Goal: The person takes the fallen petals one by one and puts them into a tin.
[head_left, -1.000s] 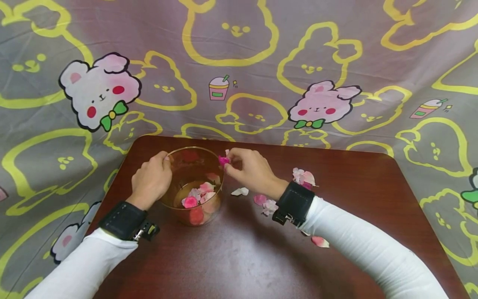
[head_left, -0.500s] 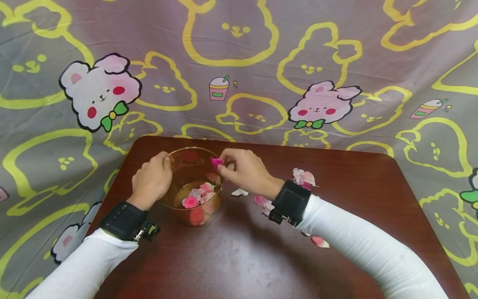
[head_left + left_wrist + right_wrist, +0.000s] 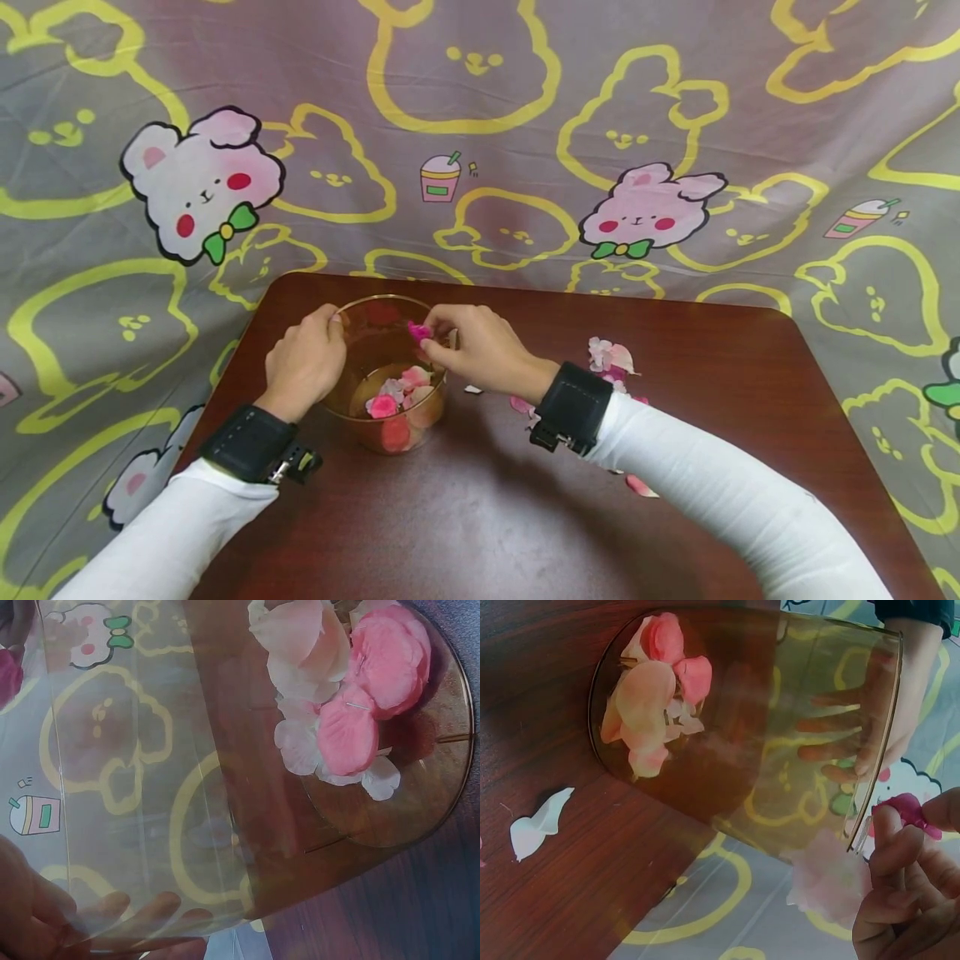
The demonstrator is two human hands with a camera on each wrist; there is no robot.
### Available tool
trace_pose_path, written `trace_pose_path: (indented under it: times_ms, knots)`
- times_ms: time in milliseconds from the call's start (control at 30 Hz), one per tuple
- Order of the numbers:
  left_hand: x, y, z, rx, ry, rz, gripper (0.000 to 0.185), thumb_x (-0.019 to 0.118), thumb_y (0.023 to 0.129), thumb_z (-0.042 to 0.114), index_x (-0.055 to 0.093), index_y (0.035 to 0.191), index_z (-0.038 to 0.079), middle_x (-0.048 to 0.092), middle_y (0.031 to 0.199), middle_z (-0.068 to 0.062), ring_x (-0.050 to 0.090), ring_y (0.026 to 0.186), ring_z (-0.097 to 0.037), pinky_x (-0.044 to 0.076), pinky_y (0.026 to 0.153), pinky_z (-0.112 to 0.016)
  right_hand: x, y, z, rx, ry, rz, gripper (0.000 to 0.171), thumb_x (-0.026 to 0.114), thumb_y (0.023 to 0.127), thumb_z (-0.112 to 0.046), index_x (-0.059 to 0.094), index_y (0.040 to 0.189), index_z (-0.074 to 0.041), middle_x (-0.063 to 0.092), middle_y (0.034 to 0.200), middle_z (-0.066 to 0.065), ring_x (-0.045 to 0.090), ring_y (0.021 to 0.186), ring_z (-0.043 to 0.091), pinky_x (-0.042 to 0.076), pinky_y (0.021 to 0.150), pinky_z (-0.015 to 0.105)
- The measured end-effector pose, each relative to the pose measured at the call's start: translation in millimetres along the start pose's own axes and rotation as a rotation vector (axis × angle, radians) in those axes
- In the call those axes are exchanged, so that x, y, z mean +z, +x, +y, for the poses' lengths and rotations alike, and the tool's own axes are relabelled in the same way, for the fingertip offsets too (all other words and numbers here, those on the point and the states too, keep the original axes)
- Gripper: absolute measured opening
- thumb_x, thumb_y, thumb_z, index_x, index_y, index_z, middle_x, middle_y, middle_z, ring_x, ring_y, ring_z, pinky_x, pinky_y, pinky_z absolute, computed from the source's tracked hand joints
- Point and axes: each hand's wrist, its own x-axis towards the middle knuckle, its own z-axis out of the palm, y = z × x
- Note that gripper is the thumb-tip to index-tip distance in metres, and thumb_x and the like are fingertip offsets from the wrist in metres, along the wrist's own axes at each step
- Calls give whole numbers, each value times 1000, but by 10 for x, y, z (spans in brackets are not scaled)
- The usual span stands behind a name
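Fingertips of the right hand pinch a small magenta petal just above the rim of the glass bowl, at centre frame in the head view. Holding it over the open mouth looks meant to keep the petal's drop inside the glass. A paler petal seems tucked lower in the same hand, though the right wrist view blurs it.

Across the bowl, the left hand wraps the near-left wall, its fingers lying spread on the glass and showing through it in the right wrist view; that grip appears to steady the bowl.

On the bowl's floor lies a heap of pink, peach and white petals.

Loose petals lie scattered on the dark wooden table, right of centre, near the right wrist strap. Behind the table, a cartoon bunny cloth fills the upper frame.
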Motion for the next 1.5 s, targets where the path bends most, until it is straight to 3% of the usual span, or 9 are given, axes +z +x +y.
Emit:
trace_pose_path:
  times_ms: [467, 833, 1500]
  knots:
    - [-2, -3, 5, 3, -5, 2, 43, 27, 109, 30, 56, 131, 8, 68, 113, -27, 66, 102, -52, 45, 68, -57, 53, 42, -87, -22, 6, -32, 9, 68, 94, -21, 70, 100, -15, 76, 92, -3, 57, 73, 5, 37, 60, 20]
    - [-5, -1, 10, 1, -1, 3, 43, 27, 109, 30, 56, 131, 8, 68, 114, -28, 65, 102, -53, 45, 67, -57, 70, 83, -176, -55, 13, -23, 6, 68, 94, -19, 70, 97, -15, 76, 93, -4, 57, 72, 5, 37, 59, 19]
    - [11, -13, -5, 11, -12, 5, 42, 27, 109, 30, 56, 130, 8, 68, 114, -27, 65, 103, -53, 46, 69, -59, 140, 68, -151, 2, -94, -14, 9, 70, 94, -27, 70, 95, -17, 70, 86, -6, 59, 73, 6, 43, 60, 22]
